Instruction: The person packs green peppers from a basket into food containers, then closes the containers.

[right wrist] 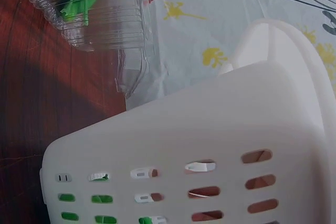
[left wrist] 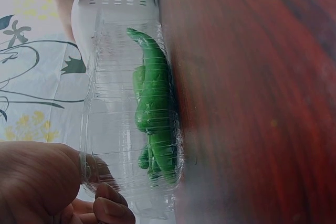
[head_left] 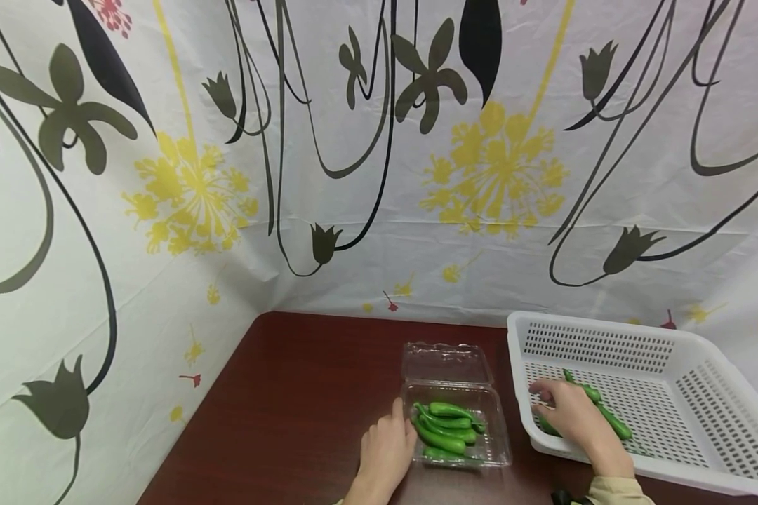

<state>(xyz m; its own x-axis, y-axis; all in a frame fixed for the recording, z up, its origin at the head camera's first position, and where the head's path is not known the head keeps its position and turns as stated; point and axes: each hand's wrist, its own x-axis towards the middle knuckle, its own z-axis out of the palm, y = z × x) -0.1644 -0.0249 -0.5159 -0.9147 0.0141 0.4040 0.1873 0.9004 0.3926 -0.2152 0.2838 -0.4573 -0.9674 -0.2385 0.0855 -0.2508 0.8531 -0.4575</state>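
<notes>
Head view: pinching clear box (head_left: 493,438) by wall with left hand (head_left: 387,447), with green peppers (head_left: 450,423) inside, just right of that hand. Down in basket (head_left: 666,400) with right hand (head_left: 570,412), among loose peppers (head_left: 614,423) (grasping one or not: can't tell). Could tip or drag box by tugging wall; could knock basket wall, left of right hand, and drop pepper by lifting low.

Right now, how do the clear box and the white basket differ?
The clear box is see-through plastic; the white basket is opaque with slotted walls. The clear box is much smaller than the white basket. The clear box has an attached lid, swung open; the white basket shows none. Both stand on the dark red table and contain green peppers.
</notes>
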